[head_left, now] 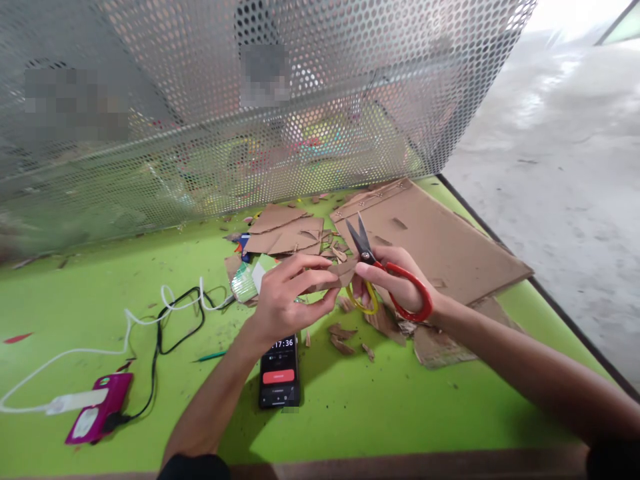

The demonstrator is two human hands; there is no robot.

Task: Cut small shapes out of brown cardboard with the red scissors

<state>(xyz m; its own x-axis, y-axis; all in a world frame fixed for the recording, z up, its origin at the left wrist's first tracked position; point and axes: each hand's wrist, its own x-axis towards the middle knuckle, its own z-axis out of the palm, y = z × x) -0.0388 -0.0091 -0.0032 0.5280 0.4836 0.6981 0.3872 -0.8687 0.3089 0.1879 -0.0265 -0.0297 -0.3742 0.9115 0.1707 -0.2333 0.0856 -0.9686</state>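
My left hand (295, 293) pinches a small strip of cardboard (344, 272) between thumb and fingers. In my right hand (405, 277) are scissors (367, 255) with red and yellow handles, their dark blades parted and pointing up and away. The right fingertips meet the right end of the strip, so both hands are close together. A large flat sheet of cardboard (450, 247) lies behind and to the right of the right hand. Cardboard scraps (343, 339) are scattered below the hands. Beneath my left wrist lies a phone (279, 377) with a lit screen, its upper part covered.
A perforated metal screen (310, 100) rises along the back of the green table (350, 420). Torn cardboard pieces (285, 230) lie before it. At left are a magenta power strip (100, 407), a white cable (125, 327), a black cable (159, 340) and a green pencil (211, 357).
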